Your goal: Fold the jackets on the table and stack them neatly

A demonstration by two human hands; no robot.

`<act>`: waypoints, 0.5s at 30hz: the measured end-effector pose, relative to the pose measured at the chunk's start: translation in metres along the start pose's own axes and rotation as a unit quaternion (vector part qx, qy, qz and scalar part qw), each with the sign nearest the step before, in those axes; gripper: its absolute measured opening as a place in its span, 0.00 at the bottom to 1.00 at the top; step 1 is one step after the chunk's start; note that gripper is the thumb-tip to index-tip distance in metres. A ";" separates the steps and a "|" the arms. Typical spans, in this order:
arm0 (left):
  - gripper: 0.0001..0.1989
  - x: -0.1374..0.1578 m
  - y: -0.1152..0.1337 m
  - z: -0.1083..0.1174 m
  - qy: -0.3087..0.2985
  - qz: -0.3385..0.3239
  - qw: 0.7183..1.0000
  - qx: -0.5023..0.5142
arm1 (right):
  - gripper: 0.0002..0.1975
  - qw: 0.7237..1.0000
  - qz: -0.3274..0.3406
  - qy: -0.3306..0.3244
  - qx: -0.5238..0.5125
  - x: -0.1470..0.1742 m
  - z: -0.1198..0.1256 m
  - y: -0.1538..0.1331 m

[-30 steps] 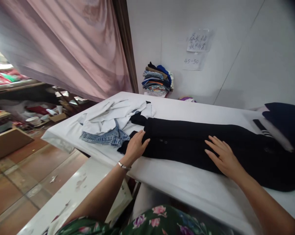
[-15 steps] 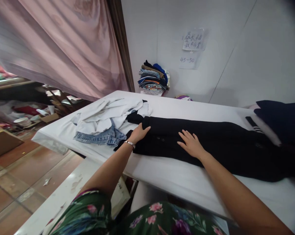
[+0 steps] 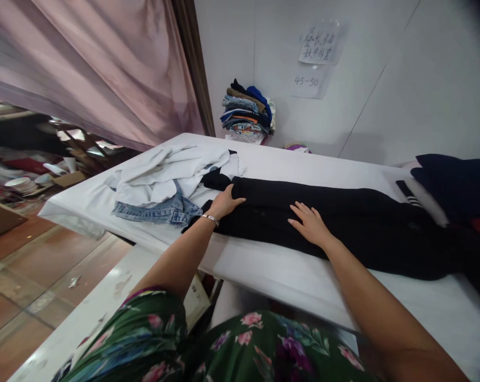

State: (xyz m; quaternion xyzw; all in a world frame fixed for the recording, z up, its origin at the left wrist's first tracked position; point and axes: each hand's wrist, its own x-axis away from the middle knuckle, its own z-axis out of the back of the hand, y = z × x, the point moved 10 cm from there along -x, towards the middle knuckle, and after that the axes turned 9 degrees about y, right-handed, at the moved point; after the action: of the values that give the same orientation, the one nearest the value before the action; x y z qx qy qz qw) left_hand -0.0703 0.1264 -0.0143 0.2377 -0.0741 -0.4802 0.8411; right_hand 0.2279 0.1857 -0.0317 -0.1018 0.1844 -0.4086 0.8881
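mid-frame, the right hand [image 3: 312,227] lies spread, holding nothing. can't tell the left hand [image 3: 223,202] grip. press the black garment [image 3: 355,215] evenly.

The black garment [image 3: 343,212] is soft, matt cloth. The denim garment [image 3: 156,209] shows a coarse, faded weave, while the white garment [image 3: 156,170] is crumpled, dull fabric. The table [image 3: 264,265] wears a smooth covering with a faint sheen. The bracelet [image 3: 211,218] is shiny metal. The curtain [image 3: 136,63] looks satiny; the upper sign [image 3: 318,43] is paper under glossy plastic; the floor [image 3: 92,260] is tiled, slightly glossy.
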 end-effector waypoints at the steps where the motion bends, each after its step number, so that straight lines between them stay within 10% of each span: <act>1: 0.43 0.000 -0.001 -0.001 -0.004 0.002 1.000 -0.008 | 0.28 1.000 0.000 0.001 -0.008 0.001 0.001 0.000; 15: 0.21 0.094 -0.018 0.045 0.129 -0.091 0.986 -0.049 | 0.31 0.993 0.101 -0.049 -0.037 0.067 0.029 -0.029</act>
State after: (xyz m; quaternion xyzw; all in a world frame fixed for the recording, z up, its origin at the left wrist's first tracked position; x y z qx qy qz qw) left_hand -0.0505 0.0248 0.0072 0.2620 0.0810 -0.5234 0.8068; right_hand 0.2595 0.1170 -0.0122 -0.1351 0.1649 -0.3048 0.9283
